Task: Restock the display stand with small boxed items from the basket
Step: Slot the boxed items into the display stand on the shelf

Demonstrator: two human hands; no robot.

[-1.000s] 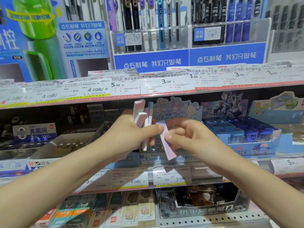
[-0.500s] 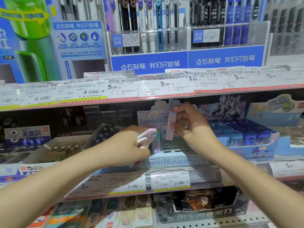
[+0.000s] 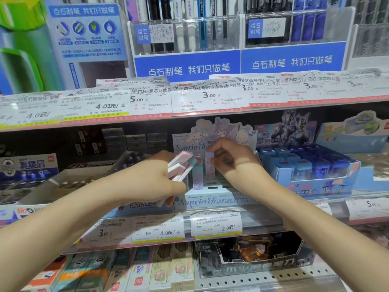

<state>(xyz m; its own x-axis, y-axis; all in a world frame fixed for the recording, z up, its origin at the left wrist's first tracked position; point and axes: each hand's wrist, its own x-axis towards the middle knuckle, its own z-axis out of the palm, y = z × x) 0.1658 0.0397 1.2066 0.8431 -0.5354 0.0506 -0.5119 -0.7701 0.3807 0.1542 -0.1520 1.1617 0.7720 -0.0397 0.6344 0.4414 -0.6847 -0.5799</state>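
A pale blue cartoon-character display stand (image 3: 212, 200) sits on the middle shelf, with slotted compartments behind its front wall. My left hand (image 3: 151, 178) grips a fanned bundle of small boxes (image 3: 182, 165) in pink, white and teal, just left of the stand. My right hand (image 3: 229, 160) pinches one small pink box (image 3: 209, 163) upright over the stand's slots. Another purple box (image 3: 197, 180) stands upright in the stand beside it. The basket is not in view.
A blue box of small blue items (image 3: 311, 167) stands right of the stand. An open white carton (image 3: 63, 186) lies to the left. Price labels (image 3: 215, 225) line the shelf edges. Pen racks (image 3: 187, 34) fill the shelf above, more boxed goods (image 3: 168, 268) the shelf below.
My right hand took one pink box from the bundle, carried it up over the stand, and now lowers it into the slots. My left hand has tilted its bundle and stays beside the stand.
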